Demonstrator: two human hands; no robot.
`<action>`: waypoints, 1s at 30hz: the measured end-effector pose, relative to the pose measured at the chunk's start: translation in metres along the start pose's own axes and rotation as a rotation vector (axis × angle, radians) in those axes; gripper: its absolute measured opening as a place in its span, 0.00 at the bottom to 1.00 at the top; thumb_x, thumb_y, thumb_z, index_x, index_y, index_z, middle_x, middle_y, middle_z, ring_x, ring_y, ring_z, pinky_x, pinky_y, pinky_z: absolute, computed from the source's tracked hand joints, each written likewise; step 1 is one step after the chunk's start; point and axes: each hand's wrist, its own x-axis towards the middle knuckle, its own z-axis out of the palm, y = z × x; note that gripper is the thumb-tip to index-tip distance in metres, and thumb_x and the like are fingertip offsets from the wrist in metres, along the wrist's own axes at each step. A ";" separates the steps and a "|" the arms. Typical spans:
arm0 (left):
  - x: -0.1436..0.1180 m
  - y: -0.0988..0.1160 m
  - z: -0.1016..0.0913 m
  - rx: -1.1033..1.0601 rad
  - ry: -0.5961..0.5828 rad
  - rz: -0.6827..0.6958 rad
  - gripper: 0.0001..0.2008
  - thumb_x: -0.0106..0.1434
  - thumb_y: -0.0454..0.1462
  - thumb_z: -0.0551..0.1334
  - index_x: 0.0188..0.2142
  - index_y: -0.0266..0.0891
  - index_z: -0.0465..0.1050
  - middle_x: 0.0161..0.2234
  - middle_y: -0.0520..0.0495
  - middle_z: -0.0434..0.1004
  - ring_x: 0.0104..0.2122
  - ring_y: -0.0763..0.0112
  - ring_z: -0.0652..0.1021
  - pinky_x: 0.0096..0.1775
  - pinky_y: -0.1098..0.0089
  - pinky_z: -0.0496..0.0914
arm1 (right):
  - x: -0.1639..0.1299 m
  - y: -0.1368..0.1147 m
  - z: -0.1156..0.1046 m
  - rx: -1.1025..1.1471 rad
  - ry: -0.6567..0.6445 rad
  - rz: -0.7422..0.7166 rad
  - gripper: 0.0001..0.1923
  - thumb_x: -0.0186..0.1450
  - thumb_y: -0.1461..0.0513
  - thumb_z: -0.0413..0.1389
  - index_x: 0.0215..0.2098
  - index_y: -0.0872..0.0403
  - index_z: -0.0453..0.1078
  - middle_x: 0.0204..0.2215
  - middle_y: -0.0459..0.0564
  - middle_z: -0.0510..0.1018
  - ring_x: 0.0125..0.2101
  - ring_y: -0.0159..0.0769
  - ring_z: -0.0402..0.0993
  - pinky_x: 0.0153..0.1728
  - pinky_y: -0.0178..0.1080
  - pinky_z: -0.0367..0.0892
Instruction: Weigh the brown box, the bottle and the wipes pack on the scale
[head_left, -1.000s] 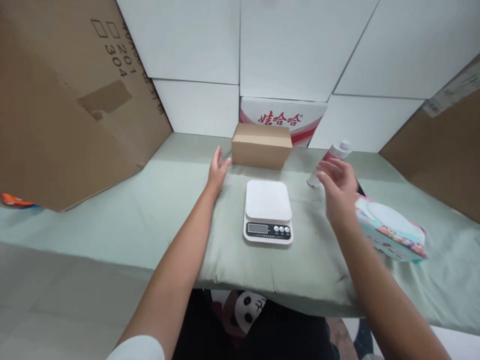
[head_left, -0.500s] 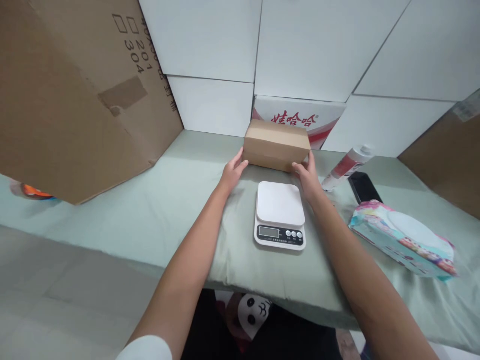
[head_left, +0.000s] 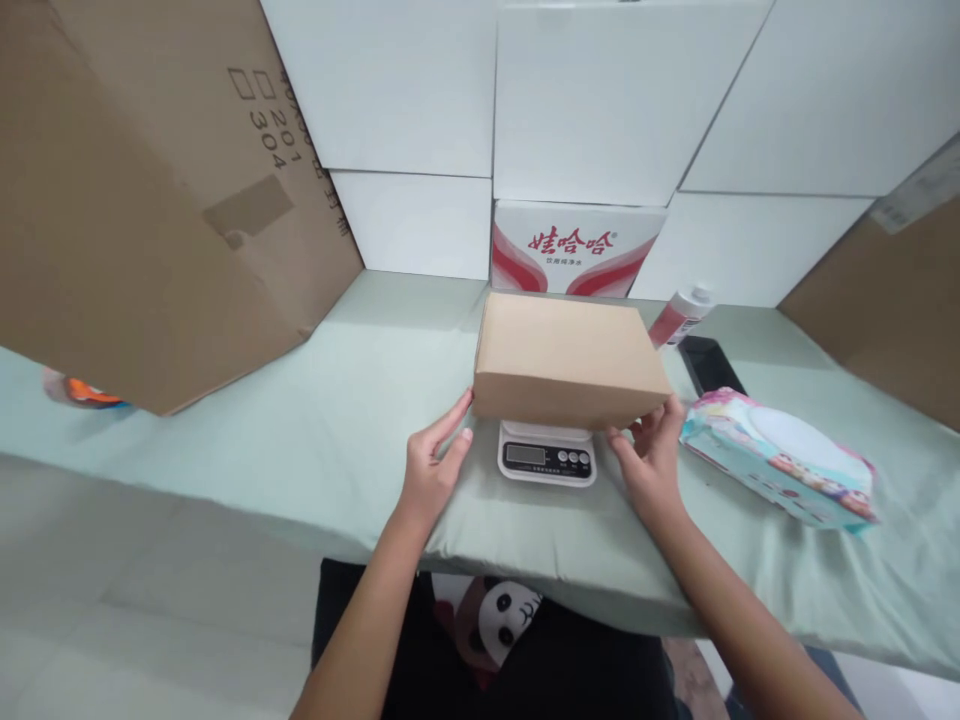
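A brown cardboard box (head_left: 568, 350) is over the white kitchen scale (head_left: 547, 476) and covers its platform. Whether the box rests on the platform or hangs just above it, I cannot tell. My left hand (head_left: 435, 462) has its fingers against the box's front left corner, thumb pointing along the near side. At the front right corner, my right hand (head_left: 651, 452) grips the box with curled fingers and thumb. The scale's display and round buttons stay visible in front of the box, and no digits can be read on the display.
A blue and pink tissue pack (head_left: 780, 455), a black phone (head_left: 711, 366) and a white and red tube (head_left: 679, 315) lie to the right. Behind stands a white carton with red lettering (head_left: 574, 245). Large cardboard boxes (head_left: 172, 200) flank the green cloth (head_left: 315, 440).
Both hands have brought the cardboard box toward me, from behind the scale to over its platform. The view has shifted slightly.
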 end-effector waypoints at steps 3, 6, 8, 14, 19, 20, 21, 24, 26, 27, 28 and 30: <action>-0.002 -0.005 0.001 0.013 0.034 -0.014 0.26 0.70 0.50 0.66 0.63 0.42 0.78 0.66 0.42 0.75 0.68 0.52 0.74 0.72 0.51 0.66 | -0.005 0.007 0.004 -0.011 0.033 -0.015 0.40 0.67 0.53 0.62 0.72 0.36 0.51 0.65 0.53 0.65 0.62 0.48 0.69 0.61 0.56 0.71; 0.000 -0.004 0.002 -0.020 0.054 -0.040 0.28 0.69 0.51 0.66 0.63 0.40 0.77 0.66 0.39 0.75 0.67 0.51 0.74 0.71 0.52 0.67 | -0.006 0.009 0.004 -0.018 0.037 -0.030 0.39 0.66 0.53 0.62 0.72 0.36 0.52 0.63 0.53 0.65 0.60 0.48 0.70 0.60 0.57 0.71; 0.001 -0.003 0.002 -0.033 0.059 -0.049 0.30 0.69 0.51 0.66 0.64 0.39 0.77 0.66 0.38 0.75 0.67 0.50 0.74 0.71 0.52 0.68 | -0.006 0.011 0.004 -0.022 0.037 -0.035 0.39 0.66 0.53 0.62 0.72 0.36 0.52 0.63 0.53 0.65 0.59 0.48 0.70 0.60 0.57 0.70; 0.000 0.000 0.003 -0.038 0.059 -0.057 0.30 0.69 0.52 0.66 0.63 0.37 0.77 0.65 0.38 0.76 0.67 0.50 0.75 0.70 0.53 0.70 | -0.004 0.014 0.005 -0.027 0.036 -0.032 0.40 0.66 0.53 0.62 0.72 0.36 0.51 0.64 0.53 0.65 0.59 0.47 0.69 0.59 0.55 0.70; 0.000 -0.001 0.004 -0.006 0.073 -0.045 0.30 0.68 0.53 0.66 0.63 0.37 0.78 0.64 0.38 0.77 0.66 0.51 0.76 0.70 0.54 0.69 | -0.003 0.015 0.005 -0.029 0.036 -0.021 0.40 0.65 0.54 0.62 0.72 0.36 0.52 0.63 0.52 0.65 0.58 0.46 0.70 0.59 0.54 0.70; 0.000 -0.001 0.004 0.003 0.078 -0.039 0.29 0.69 0.52 0.66 0.62 0.37 0.79 0.64 0.39 0.78 0.66 0.51 0.76 0.70 0.54 0.69 | -0.002 0.015 0.005 -0.024 0.036 -0.019 0.40 0.65 0.54 0.62 0.72 0.36 0.52 0.63 0.52 0.66 0.57 0.46 0.70 0.58 0.54 0.71; 0.000 -0.001 0.004 0.012 0.083 -0.031 0.28 0.69 0.52 0.65 0.61 0.38 0.79 0.63 0.39 0.78 0.65 0.52 0.77 0.70 0.54 0.69 | -0.002 0.015 0.005 -0.016 0.036 -0.015 0.40 0.65 0.54 0.62 0.72 0.36 0.53 0.62 0.51 0.67 0.57 0.46 0.71 0.58 0.53 0.71; 0.000 -0.001 0.004 0.034 0.108 -0.003 0.26 0.70 0.51 0.64 0.60 0.39 0.80 0.62 0.41 0.79 0.64 0.53 0.78 0.70 0.54 0.70 | 0.000 0.013 0.005 0.012 0.029 0.013 0.40 0.66 0.54 0.61 0.72 0.35 0.53 0.63 0.51 0.67 0.57 0.44 0.71 0.57 0.52 0.72; 0.000 -0.001 0.004 0.048 0.113 0.008 0.25 0.70 0.50 0.64 0.60 0.39 0.80 0.63 0.41 0.79 0.65 0.53 0.78 0.70 0.55 0.69 | 0.001 0.013 0.005 0.023 0.028 0.032 0.39 0.66 0.54 0.61 0.72 0.35 0.53 0.63 0.51 0.68 0.58 0.44 0.71 0.57 0.51 0.72; 0.000 -0.002 0.004 0.054 0.111 0.012 0.25 0.70 0.49 0.64 0.60 0.39 0.80 0.63 0.41 0.79 0.65 0.54 0.78 0.70 0.54 0.69 | 0.001 0.012 0.005 0.023 0.032 0.036 0.39 0.66 0.54 0.61 0.72 0.35 0.53 0.64 0.51 0.68 0.58 0.45 0.71 0.57 0.50 0.72; 0.000 -0.002 0.004 0.055 0.108 0.017 0.25 0.70 0.49 0.64 0.61 0.40 0.80 0.63 0.41 0.79 0.65 0.54 0.77 0.70 0.54 0.69 | 0.001 0.012 0.005 0.022 0.039 0.034 0.39 0.66 0.53 0.61 0.72 0.36 0.54 0.64 0.51 0.68 0.59 0.45 0.71 0.56 0.50 0.73; 0.000 -0.003 0.004 0.046 0.102 0.022 0.25 0.70 0.49 0.64 0.62 0.40 0.79 0.64 0.42 0.78 0.65 0.54 0.77 0.70 0.54 0.69 | 0.001 0.011 0.004 0.016 0.058 0.017 0.39 0.65 0.53 0.61 0.72 0.37 0.54 0.63 0.51 0.68 0.59 0.45 0.71 0.55 0.49 0.73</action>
